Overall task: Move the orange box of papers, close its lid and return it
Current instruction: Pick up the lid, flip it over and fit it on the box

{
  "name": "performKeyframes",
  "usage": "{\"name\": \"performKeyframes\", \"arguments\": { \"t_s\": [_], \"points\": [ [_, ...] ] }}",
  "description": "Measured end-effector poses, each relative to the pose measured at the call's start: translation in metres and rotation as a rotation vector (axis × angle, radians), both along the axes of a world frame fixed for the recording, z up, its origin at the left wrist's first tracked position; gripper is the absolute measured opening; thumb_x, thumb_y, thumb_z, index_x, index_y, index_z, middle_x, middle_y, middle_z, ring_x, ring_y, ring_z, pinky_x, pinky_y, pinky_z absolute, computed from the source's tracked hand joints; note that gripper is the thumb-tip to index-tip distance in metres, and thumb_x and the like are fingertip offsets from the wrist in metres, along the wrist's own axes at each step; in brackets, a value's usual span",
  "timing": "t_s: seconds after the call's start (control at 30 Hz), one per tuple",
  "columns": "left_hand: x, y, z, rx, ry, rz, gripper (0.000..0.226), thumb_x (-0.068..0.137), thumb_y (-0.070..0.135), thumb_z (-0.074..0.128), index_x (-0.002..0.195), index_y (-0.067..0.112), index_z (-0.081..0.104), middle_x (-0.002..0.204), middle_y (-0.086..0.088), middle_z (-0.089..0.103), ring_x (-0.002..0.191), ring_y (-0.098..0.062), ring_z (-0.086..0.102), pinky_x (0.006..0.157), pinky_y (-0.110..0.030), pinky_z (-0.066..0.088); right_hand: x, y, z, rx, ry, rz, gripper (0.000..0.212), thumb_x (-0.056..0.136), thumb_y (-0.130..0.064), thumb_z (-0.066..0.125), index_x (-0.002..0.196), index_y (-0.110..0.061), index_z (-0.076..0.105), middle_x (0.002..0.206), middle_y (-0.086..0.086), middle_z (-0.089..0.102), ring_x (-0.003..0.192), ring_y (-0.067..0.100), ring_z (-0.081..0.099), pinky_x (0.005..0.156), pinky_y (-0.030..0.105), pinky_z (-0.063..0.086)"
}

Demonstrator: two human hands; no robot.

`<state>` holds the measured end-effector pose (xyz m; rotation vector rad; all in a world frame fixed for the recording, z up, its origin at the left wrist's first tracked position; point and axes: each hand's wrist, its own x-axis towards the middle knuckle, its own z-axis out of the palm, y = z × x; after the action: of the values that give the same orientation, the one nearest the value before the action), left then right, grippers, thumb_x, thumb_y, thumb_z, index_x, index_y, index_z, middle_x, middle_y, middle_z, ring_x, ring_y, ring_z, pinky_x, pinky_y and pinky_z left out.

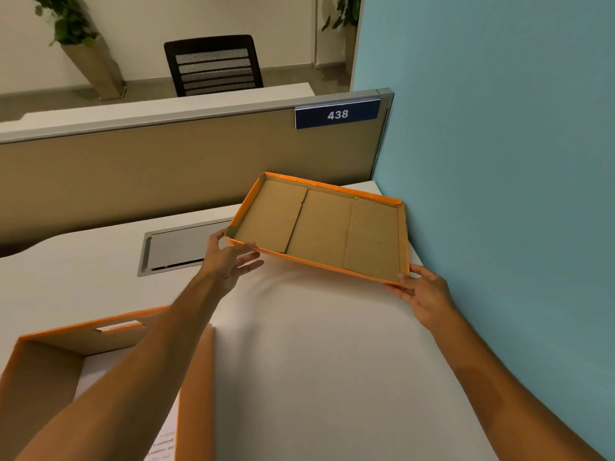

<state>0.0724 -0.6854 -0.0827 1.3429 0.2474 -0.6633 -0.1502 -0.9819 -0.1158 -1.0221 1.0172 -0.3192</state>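
Observation:
The orange lid (319, 227) is upside down, its brown cardboard inside facing up, tilted a little above the white desk (316, 361) near the back right corner. My left hand (229, 257) grips the lid's near left corner, thumb on the rim and fingers beneath. My right hand (422, 291) grips the near right corner. The orange box (66, 344) stands open at the lower left, with white printed papers (163, 444) inside. My left forearm crosses over the box's right wall.
A grey cable hatch (179, 244) is set into the desk behind the box. A tan partition (166, 171) with a "438" plate (337, 114) borders the back. A blue wall (499, 161) runs along the right. Beyond stand a black chair (213, 66) and potted plants.

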Motion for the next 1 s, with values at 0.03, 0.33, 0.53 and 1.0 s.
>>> {"name": "performKeyframes", "arguments": {
  "t_s": [0.03,0.33,0.53,1.0],
  "points": [
    [-0.007,0.0,0.004,-0.043,-0.003,0.023,0.081,0.085,-0.01,0.065,0.143,0.031,0.028,0.135,-0.024,0.046,0.11,-0.046,0.063,0.091,-0.062,0.053,-0.006,0.003,0.004,0.007,-0.017,-0.005,0.041,0.089,0.014,0.057,0.129,0.006,0.053,0.117,0.023,0.065,0.1,0.038,0.068,0.085,0.047,0.055],
    [-0.083,0.02,0.043,-0.198,-0.13,0.173,0.082,0.083,-0.014,0.063,0.14,0.037,0.031,0.131,-0.023,0.046,0.112,-0.042,0.062,0.075,-0.054,0.061,-0.072,0.04,0.047,0.05,-0.144,-0.006,0.039,0.091,0.011,0.056,0.13,0.011,0.05,0.122,0.03,0.062,0.106,0.042,0.064,0.093,0.051,0.051],
    [-0.141,0.048,0.076,-0.184,-0.267,0.19,0.077,0.083,-0.011,0.066,0.132,0.039,0.035,0.124,-0.019,0.053,0.108,-0.038,0.066,0.076,-0.053,0.061,-0.119,0.072,0.071,-0.57,0.222,0.03,0.04,0.087,-0.016,0.071,0.124,-0.004,0.059,0.126,0.02,0.063,0.107,0.033,0.061,0.091,0.043,0.049],
    [-0.221,0.122,0.145,-0.155,-0.436,0.246,0.077,0.081,-0.005,0.072,0.135,0.036,0.035,0.109,-0.019,0.059,0.093,-0.034,0.074,0.069,-0.047,0.062,-0.162,0.186,0.075,-1.772,-0.026,0.43,0.035,0.077,-0.021,0.082,0.106,-0.011,0.068,0.1,0.009,0.07,0.093,0.03,0.067,0.077,0.047,0.057]
  ]
}}
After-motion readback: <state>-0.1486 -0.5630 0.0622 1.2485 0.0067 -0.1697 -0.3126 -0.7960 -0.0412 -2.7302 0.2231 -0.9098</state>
